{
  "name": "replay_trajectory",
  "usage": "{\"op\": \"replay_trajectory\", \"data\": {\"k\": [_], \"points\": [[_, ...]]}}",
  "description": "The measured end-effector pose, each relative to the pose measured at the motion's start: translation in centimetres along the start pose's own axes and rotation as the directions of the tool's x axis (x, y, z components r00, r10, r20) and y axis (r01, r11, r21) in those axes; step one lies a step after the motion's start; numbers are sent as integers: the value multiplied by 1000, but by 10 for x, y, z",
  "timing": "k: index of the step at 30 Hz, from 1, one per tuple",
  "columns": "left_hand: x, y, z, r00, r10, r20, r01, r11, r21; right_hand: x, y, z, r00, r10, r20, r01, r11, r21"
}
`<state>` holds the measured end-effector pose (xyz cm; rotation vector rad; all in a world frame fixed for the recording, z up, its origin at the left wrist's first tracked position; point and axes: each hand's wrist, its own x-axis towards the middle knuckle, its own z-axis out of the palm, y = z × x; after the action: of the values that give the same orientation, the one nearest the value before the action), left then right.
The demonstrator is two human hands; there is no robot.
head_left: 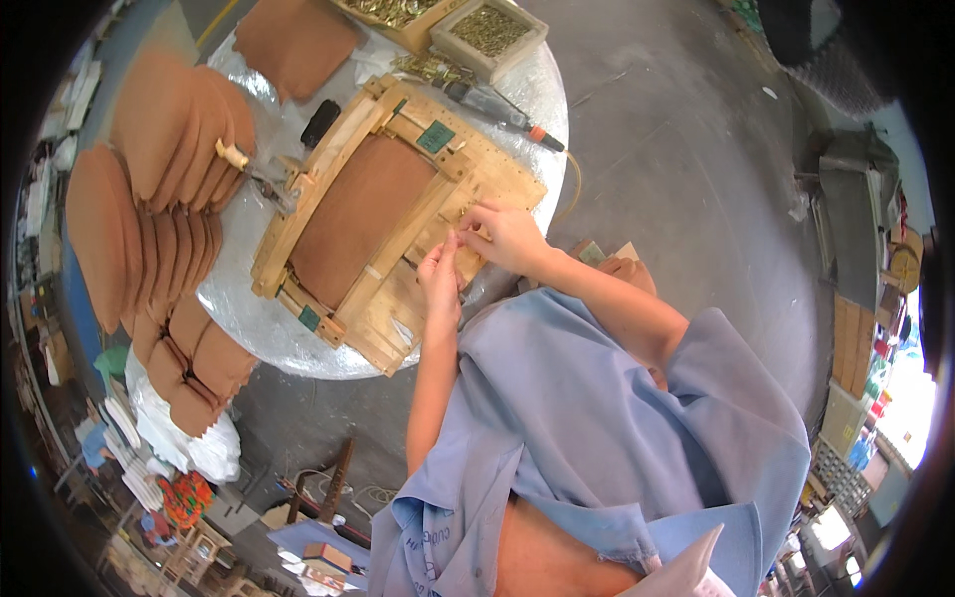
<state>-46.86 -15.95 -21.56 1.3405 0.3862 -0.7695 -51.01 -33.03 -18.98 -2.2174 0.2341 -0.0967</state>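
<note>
My left hand [439,277] and my right hand [509,239] meet over the near edge of a wooden jig [403,289]. Thumb and fingers are pinched together on each hand, the tips almost touching. Whatever they hold is too small to make out. Inside the jig's frame lies a brown panel [363,214] with a slightly curved outline. Green plates [435,136] sit at the frame's ends. On its far left side is a toggle clamp [269,184] with a pale handle.
The jig rests on a round, plastic-wrapped table [229,308]. Stacks of brown panels [164,214] stand at its left. A tray [487,35] of small brass-coloured pieces and a power screwdriver [507,114] with a hose lie at the far side. A black object [320,122] is beside the jig.
</note>
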Motion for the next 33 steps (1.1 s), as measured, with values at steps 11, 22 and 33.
{"op": "replay_trajectory", "data": {"k": [11,22,33], "points": [[13,17,-10,974,-131,184,137,990,-19,14,0,-12,983,-101,152,103,995,-5],[36,22,-22,988,-121,94,146,931,-334,125,107,20,582,768,267,-194,-187,963],[13,63,-37,966,-5,257,117,898,-424,248,106,-8,-12,835,550,157,-542,826]]}}
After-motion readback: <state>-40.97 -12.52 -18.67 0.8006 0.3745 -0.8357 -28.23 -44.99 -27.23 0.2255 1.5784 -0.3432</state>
